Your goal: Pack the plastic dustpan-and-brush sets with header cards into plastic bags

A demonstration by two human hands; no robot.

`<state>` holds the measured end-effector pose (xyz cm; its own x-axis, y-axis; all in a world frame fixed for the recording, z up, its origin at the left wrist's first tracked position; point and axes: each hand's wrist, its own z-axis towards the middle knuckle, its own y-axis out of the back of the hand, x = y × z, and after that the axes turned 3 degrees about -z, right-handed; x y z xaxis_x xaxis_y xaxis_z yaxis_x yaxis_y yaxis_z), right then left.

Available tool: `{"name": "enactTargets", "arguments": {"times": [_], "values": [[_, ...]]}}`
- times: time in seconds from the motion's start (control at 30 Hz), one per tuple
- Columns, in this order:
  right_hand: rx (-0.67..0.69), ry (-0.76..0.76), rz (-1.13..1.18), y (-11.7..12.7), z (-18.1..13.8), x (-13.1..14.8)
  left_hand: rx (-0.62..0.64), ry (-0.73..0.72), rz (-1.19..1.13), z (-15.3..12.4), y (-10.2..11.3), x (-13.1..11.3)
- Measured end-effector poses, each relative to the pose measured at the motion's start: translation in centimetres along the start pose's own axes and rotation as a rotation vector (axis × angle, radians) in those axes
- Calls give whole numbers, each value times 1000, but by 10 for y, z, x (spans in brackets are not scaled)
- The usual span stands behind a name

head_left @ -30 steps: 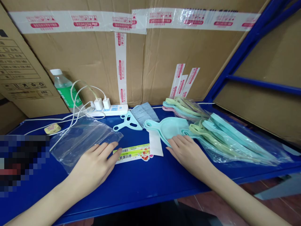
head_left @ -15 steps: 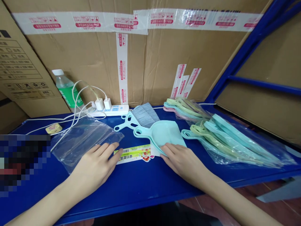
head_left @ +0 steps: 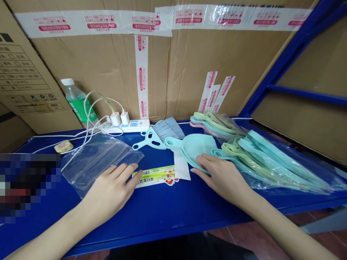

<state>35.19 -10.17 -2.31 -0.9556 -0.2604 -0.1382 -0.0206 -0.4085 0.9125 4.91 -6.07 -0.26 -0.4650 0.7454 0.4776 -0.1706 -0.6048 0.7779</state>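
Observation:
My right hand [head_left: 221, 175] grips the near edge of a light-blue dustpan [head_left: 199, 150], thumb below and fingers on its pan. The dustpan's handle points left. My left hand [head_left: 114, 184] lies flat with fingers stretched out, its thumb side at the left end of a printed yellow-and-white card [head_left: 155, 175]. Under and beyond that hand spreads a clear plastic bag [head_left: 100, 162]. Behind the card lies a light-blue hand brush [head_left: 159, 135] with grey-blue bristles. The white end of the card shows to the left of my right hand.
On the right, bagged dustpans [head_left: 260, 159] in blue and green lie beside another bagged bundle [head_left: 211, 122]. A power strip [head_left: 135, 125] with white cables, a green-labelled bottle [head_left: 78, 103] and a small yellow object [head_left: 63, 146] stand at the back left. Cardboard walls the blue table [head_left: 168, 213].
My right hand has slid the dustpan to the right, uncovering the card's white end. My left hand has stayed nearly in place.

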Motion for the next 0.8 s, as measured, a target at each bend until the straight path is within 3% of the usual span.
{"name": "enactTargets", "arguments": {"times": [0.2,0.4,0.6,0.8], "values": [[228,-21,83,7,4,-3,7,9,-15,0,1,1],[267,-38,244,23,10,-14,15,11,-26,-1,0,0],[10,72,41,22,7,-22,25,12,-35,-2,-1,1],[-258,179,-37,23,13,-2,50,30,-37,-3,-3,3]]}}
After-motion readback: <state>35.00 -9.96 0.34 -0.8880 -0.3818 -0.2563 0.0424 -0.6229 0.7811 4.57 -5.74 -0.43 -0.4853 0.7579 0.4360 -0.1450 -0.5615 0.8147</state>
